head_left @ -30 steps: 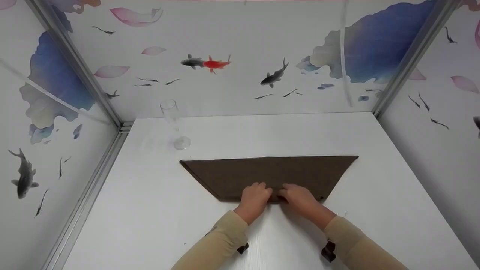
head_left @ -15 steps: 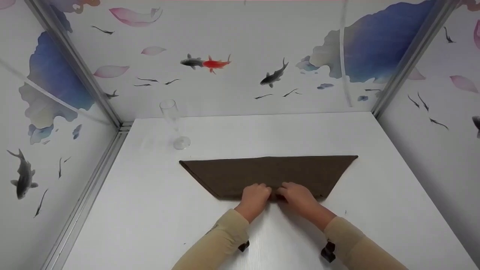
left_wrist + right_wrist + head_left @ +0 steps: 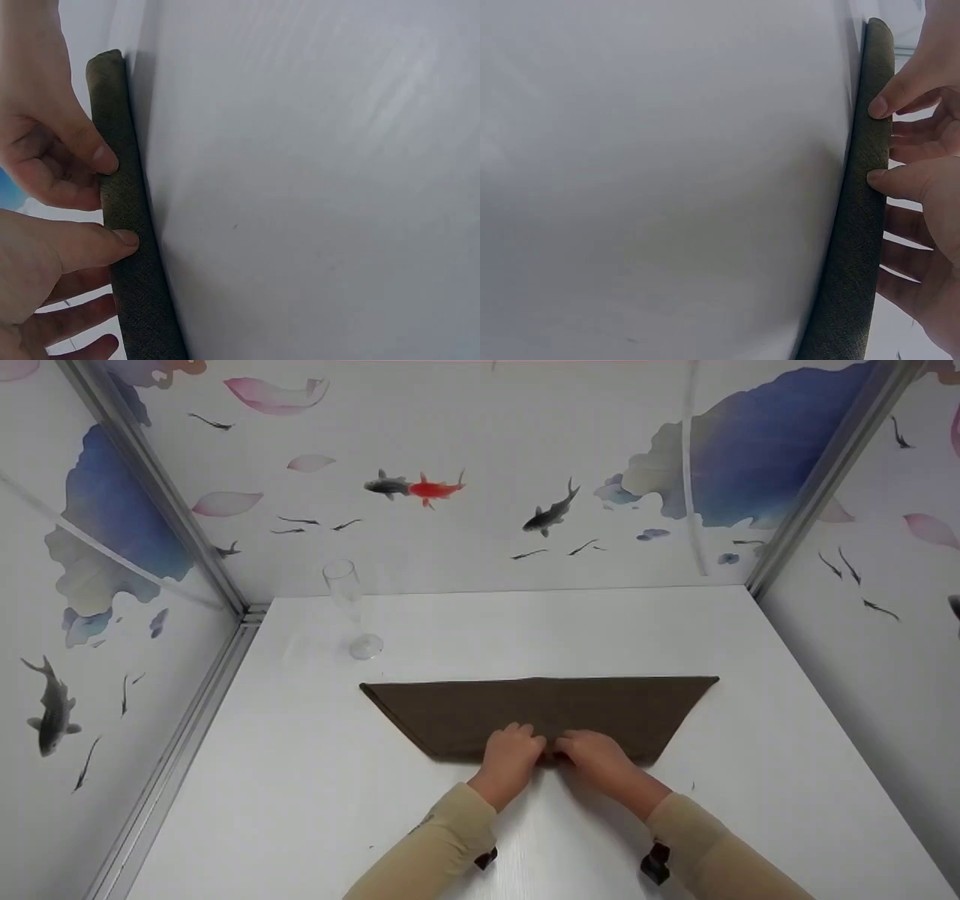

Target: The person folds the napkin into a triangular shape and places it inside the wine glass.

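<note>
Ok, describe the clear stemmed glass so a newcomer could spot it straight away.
Start at the flat white table. Near its far left corner, just beyond the left tip of the folded dark brown cloth, the clear stemmed glass stands upright. Unlike the low, opaque cloth, it is tall and see-through.

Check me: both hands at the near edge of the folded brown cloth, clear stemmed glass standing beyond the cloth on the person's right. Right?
One error: the glass stands on the person's left, as the head view shows. The rest holds: left hand and right hand at the near edge of the folded brown cloth, glass beyond it.
</note>
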{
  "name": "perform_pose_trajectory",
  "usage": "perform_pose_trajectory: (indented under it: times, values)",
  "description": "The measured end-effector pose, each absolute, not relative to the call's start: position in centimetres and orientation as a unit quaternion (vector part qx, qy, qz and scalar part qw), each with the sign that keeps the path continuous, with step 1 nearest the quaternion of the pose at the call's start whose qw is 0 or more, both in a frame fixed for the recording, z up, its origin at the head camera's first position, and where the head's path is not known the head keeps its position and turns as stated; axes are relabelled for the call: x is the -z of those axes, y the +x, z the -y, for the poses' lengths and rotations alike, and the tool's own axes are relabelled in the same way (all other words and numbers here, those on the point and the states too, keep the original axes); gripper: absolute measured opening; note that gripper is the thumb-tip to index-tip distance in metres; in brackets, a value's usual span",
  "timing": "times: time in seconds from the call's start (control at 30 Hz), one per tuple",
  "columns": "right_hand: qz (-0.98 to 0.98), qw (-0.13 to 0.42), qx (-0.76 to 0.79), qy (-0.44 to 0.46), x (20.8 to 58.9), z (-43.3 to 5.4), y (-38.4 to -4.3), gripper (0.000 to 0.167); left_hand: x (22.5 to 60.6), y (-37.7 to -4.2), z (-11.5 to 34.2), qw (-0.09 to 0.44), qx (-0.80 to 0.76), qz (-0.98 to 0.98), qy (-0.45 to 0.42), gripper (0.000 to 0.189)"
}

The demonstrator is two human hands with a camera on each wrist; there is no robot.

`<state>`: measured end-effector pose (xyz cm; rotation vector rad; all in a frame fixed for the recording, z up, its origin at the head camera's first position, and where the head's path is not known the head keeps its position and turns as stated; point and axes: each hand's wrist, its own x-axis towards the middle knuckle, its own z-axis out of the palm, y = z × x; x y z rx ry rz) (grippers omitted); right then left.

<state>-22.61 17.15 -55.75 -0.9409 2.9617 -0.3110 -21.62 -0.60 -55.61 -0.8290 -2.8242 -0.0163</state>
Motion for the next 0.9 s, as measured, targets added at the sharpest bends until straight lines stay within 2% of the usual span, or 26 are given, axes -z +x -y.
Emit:
perform_pose_trajectory:
  times: [0.27, 0.4, 0.53, 0.9]
  values:
    - [-0.953, 0.032, 0.108, -0.282, 55.79, -17.01, -22.82, 0.012, 56.2, -21.84, 0.39, 0.102, 0.001, 0.952, -0.288, 0.003]
    - [-0.95, -0.017, 0.095, -0.297, 55.98, -17.13, -22.75, 0.013, 56.48, -21.99, 0.25, 0.11, 0.002, 0.953, -0.284, 0.005]
    - [-0.939, -0.082, 0.085, -0.324, 56.12, -17.15, -22.5, 0.013, 56.37, -22.0, 0.2, 0.086, 0.01, 0.958, -0.274, 0.005]
    - [-0.935, -0.102, 0.061, -0.335, 56.61, -16.81, -22.57, 0.009, 55.82, -22.17, 0.24, 0.045, 0.008, 0.966, -0.254, 0.006]
